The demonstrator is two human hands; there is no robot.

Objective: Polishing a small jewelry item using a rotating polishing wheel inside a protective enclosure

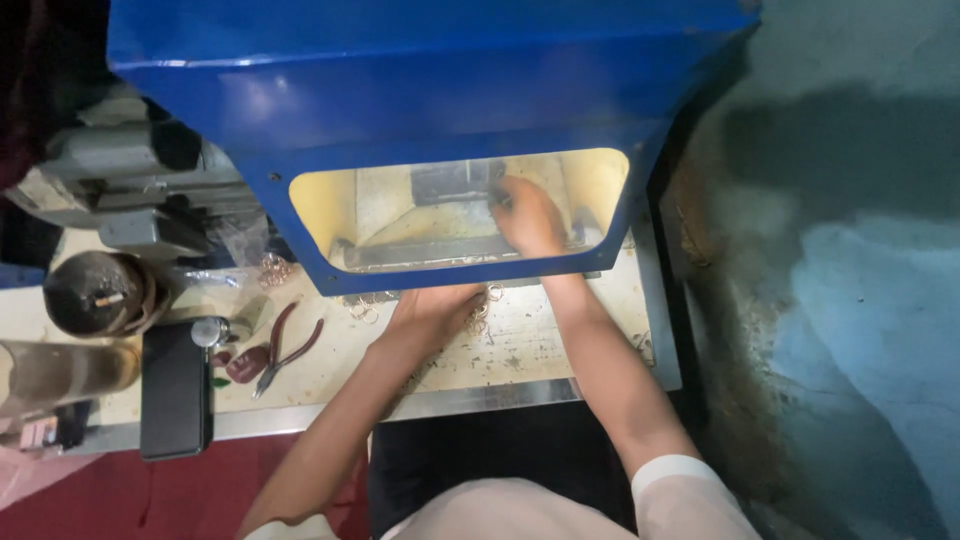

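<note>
Nearest the body, two bare forearms reach forward over the scratched cream metal bench top. The left hand lies palm down at the lower lip of the blue machine hood, its fingers spread over a scatter of thin metal wire rings; whether it pinches any of them I cannot tell. To its left lie one pair of red-handled pliers and one flat black rectangular phone, and farther back one round rusty brown tin. About a dozen loose rings show in three small clusters.

Beyond, the right hand is inside the lit yellow window, fingers curled against one dark grey metal block, seemingly pressing something to it; the piece itself is hidden. For this grinding step, a firm, steady hold with fingertips kept back from the block seems wise.
</note>
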